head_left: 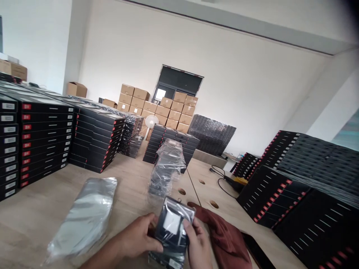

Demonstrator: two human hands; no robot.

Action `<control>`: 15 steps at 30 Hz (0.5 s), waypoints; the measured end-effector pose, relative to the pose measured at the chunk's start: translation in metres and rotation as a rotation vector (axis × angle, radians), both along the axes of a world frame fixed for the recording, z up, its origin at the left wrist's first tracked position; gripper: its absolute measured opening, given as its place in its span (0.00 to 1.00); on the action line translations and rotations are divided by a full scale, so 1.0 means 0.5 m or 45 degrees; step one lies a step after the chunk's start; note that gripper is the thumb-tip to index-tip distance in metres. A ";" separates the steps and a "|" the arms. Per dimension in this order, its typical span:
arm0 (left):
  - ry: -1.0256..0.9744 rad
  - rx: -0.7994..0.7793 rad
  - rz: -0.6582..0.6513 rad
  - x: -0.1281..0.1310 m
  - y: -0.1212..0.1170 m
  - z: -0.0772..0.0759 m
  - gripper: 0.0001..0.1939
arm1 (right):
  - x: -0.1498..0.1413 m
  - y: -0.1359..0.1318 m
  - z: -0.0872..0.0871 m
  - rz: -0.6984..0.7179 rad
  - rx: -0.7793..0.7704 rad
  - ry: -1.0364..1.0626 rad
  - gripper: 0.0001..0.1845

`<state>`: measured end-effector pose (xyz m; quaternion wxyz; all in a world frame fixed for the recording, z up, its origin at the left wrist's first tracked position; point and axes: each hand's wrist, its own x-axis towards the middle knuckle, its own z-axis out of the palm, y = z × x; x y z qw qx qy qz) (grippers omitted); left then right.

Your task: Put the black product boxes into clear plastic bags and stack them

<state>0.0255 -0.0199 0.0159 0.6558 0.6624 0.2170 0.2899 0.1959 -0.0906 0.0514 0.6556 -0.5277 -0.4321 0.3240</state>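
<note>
Both my hands are closed on a black box in clear plastic wrap (171, 223), held tilted above the table near the bottom of the view. My left hand (137, 235) grips its left edge, thumb across the lower front. On the right side, my right hand (198, 241) presses its thumb on the front face. Below it shows another dark wrapped box (168, 259), partly hidden. Just beyond stands a row of plastic-wrapped boxes (167, 168). To the left lies a flat stack of clear plastic bags (86, 213).
Stacks of black boxes (45, 138) line the left side, and more black boxes (303, 224) fill the right. A maroon cloth (224, 235) lies beside my right hand, next to a dark flat object (258, 250). Farther back are a black cable (221, 179), a white fan (152, 121) and cardboard cartons (162, 110).
</note>
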 end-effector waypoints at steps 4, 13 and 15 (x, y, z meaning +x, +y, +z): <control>0.233 -0.020 -0.191 0.007 -0.015 -0.022 0.22 | 0.018 0.001 -0.001 -0.193 -0.021 0.342 0.19; -0.033 -0.160 0.011 -0.012 -0.004 0.000 0.50 | 0.029 0.010 -0.009 -0.309 -0.073 0.513 0.18; 0.009 -0.097 0.034 0.003 -0.015 0.008 0.50 | 0.014 0.009 -0.010 -0.271 -0.084 0.444 0.17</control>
